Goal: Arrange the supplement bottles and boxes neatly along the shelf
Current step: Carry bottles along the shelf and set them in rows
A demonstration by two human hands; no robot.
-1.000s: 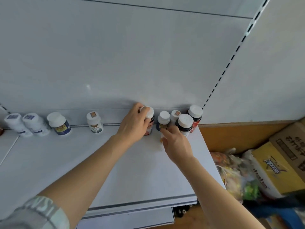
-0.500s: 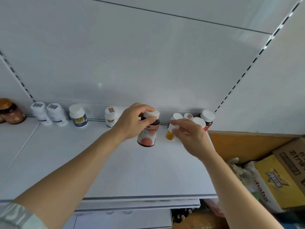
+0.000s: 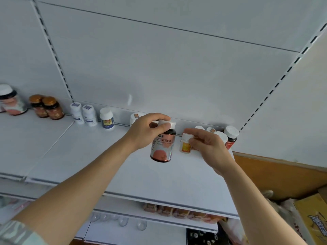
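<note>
My left hand [image 3: 147, 130] grips the white cap of a dark bottle with a pink label [image 3: 162, 146], lifted off the white shelf [image 3: 99, 156]. My right hand [image 3: 208, 144] pinches a small white bottle with a yellow label [image 3: 185, 145] by its cap, just right of the pink one. Behind my right hand, several white-capped bottles [image 3: 231, 135] cluster in the shelf's back right corner. Along the back edge to the left stand a white bottle [image 3: 134, 118], a blue-labelled bottle [image 3: 106, 118] and two white bottles [image 3: 84, 114].
On the neighbouring shelf section at left stand two brown gold-capped jars [image 3: 46, 108] and a large pink-labelled jar [image 3: 11, 100]. A lower shelf [image 3: 159, 218] holds packets. Cardboard boxes [image 3: 313, 220] and bags sit at lower right beside a wooden panel [image 3: 276, 174].
My left hand lifted the pink-labelled bottle off the back row toward me. My right hand picked up the small yellow-labelled bottle. The view swung left, showing more jars.
</note>
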